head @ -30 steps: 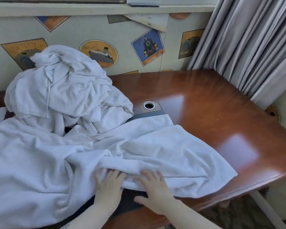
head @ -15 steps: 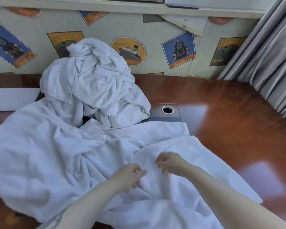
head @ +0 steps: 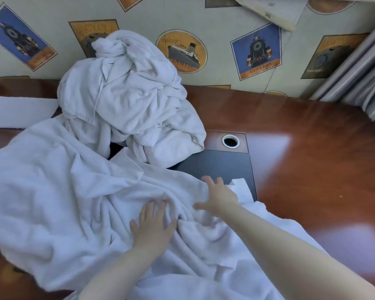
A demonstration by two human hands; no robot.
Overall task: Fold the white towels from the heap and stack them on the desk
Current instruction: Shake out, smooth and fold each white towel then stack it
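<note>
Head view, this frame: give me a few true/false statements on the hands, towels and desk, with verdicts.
1. The left hand lies flat, fingers spread, on the spread towel. True.
2. The right hand grips a folded towel lifted off the desk. False: it is open, fingers splayed, at the spread towel's far edge.
3. The heap sits behind the spread towel, near the wall. True.
4. The round grommet hole is covered by cloth. False: it shows uncovered, right of the heap.
5. The dark panel in the desk is partly uncovered. True.
</note>
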